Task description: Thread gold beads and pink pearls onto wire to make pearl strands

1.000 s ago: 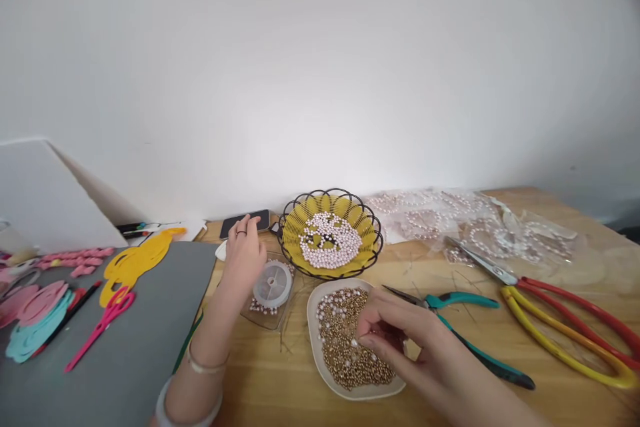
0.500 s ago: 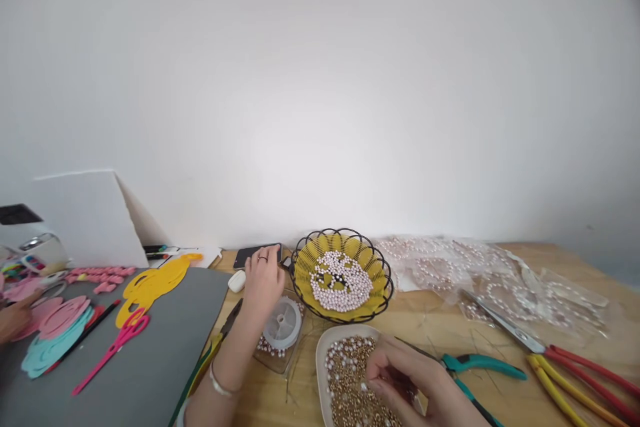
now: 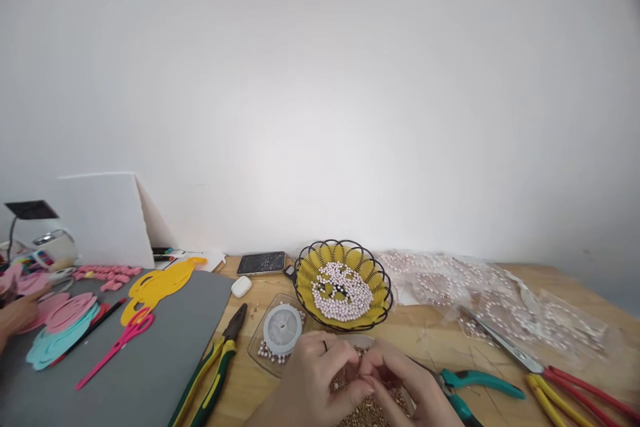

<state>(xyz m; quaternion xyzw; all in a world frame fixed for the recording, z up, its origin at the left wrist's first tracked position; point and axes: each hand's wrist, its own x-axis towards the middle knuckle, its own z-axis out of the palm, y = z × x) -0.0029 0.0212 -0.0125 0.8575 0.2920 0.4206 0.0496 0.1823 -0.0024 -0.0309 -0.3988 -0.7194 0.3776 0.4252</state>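
My left hand [image 3: 317,377] and my right hand [image 3: 410,383] meet at the fingertips above a pale tray of gold beads [image 3: 370,411]. Both pinch closed; whatever lies between the fingers is too small to make out. The hands hide much of the tray. Just behind them stands a yellow basket [image 3: 367,267] with a black looped rim, holding pale pink pearl beads [image 3: 345,303]. Left of it, a spool of clear thread [image 3: 283,329] rests in a clear square dish [image 3: 255,340] among more pearls.
Green-yellow pliers [image 3: 220,360] lie at left, teal-handled pliers [image 3: 480,380] and large shears [image 3: 525,360] at right. A phone [image 3: 261,263] and white case [image 3: 241,287] sit behind. Bagged pearl strands [image 3: 450,280] line the wall. Another person's hand [image 3: 20,313] is far left, by pink scissors [image 3: 117,345].
My left hand has come back from beside the phone to join my right hand over the tray. The phone and the green-yellow pliers are now uncovered. The view has shifted slightly.
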